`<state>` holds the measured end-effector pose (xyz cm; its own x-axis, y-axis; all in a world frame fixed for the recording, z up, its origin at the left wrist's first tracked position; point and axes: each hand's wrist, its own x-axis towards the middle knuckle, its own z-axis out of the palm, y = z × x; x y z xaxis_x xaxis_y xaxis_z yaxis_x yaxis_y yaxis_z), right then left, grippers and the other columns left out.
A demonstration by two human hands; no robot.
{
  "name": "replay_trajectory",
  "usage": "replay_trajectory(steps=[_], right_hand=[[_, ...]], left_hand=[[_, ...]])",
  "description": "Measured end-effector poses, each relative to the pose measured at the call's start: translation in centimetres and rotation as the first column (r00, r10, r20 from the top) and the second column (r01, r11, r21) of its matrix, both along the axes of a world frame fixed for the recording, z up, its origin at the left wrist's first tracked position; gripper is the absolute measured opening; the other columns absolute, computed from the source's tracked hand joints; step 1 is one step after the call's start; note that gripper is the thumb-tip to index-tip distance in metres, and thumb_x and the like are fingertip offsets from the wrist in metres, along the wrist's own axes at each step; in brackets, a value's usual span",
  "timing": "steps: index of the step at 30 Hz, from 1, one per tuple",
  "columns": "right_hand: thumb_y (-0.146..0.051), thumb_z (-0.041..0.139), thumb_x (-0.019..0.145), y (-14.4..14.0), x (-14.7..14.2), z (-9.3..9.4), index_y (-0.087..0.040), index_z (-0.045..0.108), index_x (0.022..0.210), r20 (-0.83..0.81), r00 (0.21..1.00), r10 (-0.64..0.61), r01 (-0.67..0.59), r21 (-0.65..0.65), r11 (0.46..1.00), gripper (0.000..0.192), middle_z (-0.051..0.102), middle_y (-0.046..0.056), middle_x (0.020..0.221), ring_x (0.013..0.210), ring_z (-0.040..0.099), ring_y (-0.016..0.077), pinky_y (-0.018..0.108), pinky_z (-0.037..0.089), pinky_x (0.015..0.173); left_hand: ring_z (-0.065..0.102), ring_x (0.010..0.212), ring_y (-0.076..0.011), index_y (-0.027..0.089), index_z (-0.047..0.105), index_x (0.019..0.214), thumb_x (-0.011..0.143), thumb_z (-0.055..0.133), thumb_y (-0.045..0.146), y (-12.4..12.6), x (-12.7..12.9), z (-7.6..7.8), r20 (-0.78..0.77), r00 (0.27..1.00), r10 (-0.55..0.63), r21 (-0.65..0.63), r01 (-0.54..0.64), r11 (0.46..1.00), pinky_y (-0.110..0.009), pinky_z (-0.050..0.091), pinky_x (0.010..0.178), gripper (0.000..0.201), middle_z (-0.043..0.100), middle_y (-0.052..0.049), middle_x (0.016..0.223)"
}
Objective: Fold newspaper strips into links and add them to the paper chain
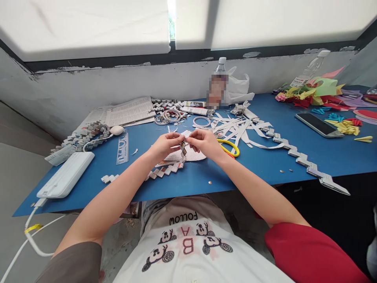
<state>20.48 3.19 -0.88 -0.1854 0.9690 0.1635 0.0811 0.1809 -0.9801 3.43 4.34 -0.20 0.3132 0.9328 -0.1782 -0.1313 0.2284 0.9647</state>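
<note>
from where i stand, both hands meet over the near edge of the blue desk (256, 167), the left hand (167, 144) and the right hand (204, 144) nearly touching, thumbs and forefingers closed to a pinch on the upper end of a folded-paper chain (166, 171) – a fingertip grip, i'd guess, because the folds are so small. the rest of the chain curves down and leftward onto the desk, which probably takes its weight. loose paper strips (244, 131) lie heaped just beyond the right hand, likely for easy reach, and a yellow loop handle (238, 148) pokes out beside it. as for containers, the capped middle bottle (220, 67) is mostly blurred, so i can't tell what it holds; the plastic bag (240, 84) behind it sits rumpled, contents hidden – and the right-hand bottle (314, 67) looks clear, its base behind coloured paper (322, 87)
</note>
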Motion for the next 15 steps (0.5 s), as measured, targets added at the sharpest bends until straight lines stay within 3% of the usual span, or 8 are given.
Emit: replay_trajectory(steps=[11, 15], right_hand=[[-0.039, 0.078, 0.067, 0.26, 0.11, -0.27, -0.014, 0.059, 0.069, -0.070, 0.997, 0.041, -0.044, -0.045, 0.998, 0.031, 0.060, 0.000, 0.053, 0.041, 0.049, 0.0076, 0.021, 0.038, 0.038], [-0.041, 0.081, 0.062, 0.31, 0.31, -0.05, -0.014, 0.062, 0.072, -0.110, 0.990, 0.085, -0.092, -0.061, 0.994, 0.035, 0.062, 0.000, 0.057, 0.047, 0.053, 0.0088, 0.023, 0.044, 0.044]], left_hand=[[0.062, 0.077, -0.0139, 0.015, 0.070, 0.075, 0.060, 0.084, 0.041, 0.07, -0.28, 0.00, -0.051, 0.998, -0.026, 0.058, 0.029, 0.998, -0.034, 0.047, 0.088, 0.033, 0.067, -0.003, 0.078], [0.062, 0.074, -0.0125, 0.014, 0.065, 0.075, 0.060, 0.085, 0.041, -0.04, -0.15, 0.00, -0.057, 0.998, 0.021, 0.114, -0.014, 0.993, -0.034, 0.049, 0.085, 0.036, 0.066, -0.001, 0.075]])
